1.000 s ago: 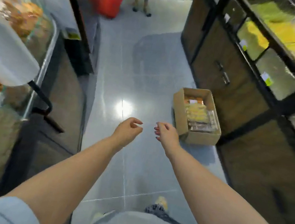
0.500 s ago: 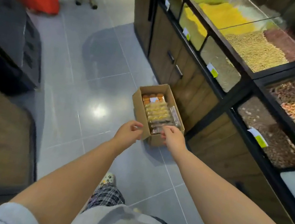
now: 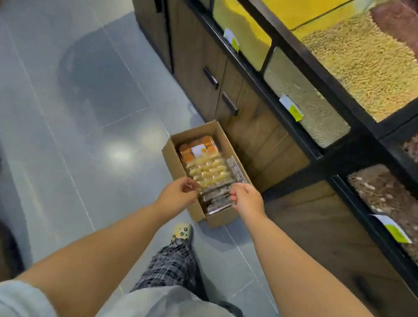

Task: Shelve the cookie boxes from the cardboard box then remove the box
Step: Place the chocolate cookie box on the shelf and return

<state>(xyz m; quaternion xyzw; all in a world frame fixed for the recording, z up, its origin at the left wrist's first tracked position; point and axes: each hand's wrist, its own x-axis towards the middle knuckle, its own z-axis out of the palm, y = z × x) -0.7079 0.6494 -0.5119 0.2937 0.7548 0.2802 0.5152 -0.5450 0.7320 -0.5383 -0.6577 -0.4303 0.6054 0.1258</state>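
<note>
Grey tiled shop floor [image 3: 86, 110] fills the downward view. Left hand [image 3: 178, 194] and right hand [image 3: 248, 199] reach forward side by side with a narrow gap between them. The fingers [image 3: 192, 187] of both are loosely curled, thumb near forefinger, and appear to hold nothing. Just below and beyond the fingertips an open cardboard box [image 3: 172, 157] lies on the floor, its long axis running away from the fingers and slightly left. Left fingers hang over its left wall and right fingers over its right side, so both are equally near its closest end. Inside, clear cookie boxes [image 3: 208, 169] are packed along that axis: dark ones nearest the fingers, pale yellow beyond, orange farthest. Whether any fingertip touches them cannot be told. Beyond the box stands a wooden cabinet [image 3: 200, 54] under glass bulk bins [image 3: 370, 63].
</note>
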